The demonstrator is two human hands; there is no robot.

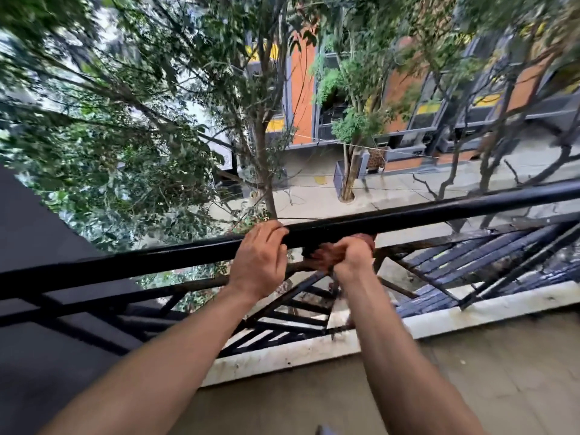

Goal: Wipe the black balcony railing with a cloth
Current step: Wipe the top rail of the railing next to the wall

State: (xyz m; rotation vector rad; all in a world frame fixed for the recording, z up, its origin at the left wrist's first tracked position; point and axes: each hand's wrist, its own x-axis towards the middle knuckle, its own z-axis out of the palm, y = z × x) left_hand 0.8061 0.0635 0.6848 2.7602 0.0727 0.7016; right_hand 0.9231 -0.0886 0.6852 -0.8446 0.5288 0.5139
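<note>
I read the black balcony railing [439, 211] as a smooth, glossy round tube running across the view, with flat diagonal bars [282, 300] beneath it. My left hand [257, 262] hooks its curled fingers over the top of the tube. My right hand [350, 257] clenches a crumpled reddish-brown cloth [320, 257] against the tube's underside, just beside the left hand. A stained white kerb [282, 356] carries the railing's base

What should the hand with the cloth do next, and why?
Probably slide the right hand and its reddish cloth rightward along the black railing. The cloth sits bunched at the rail's underside, the left hand grips the rail just beside it, and a long stretch of rail lies open to the right.
</note>
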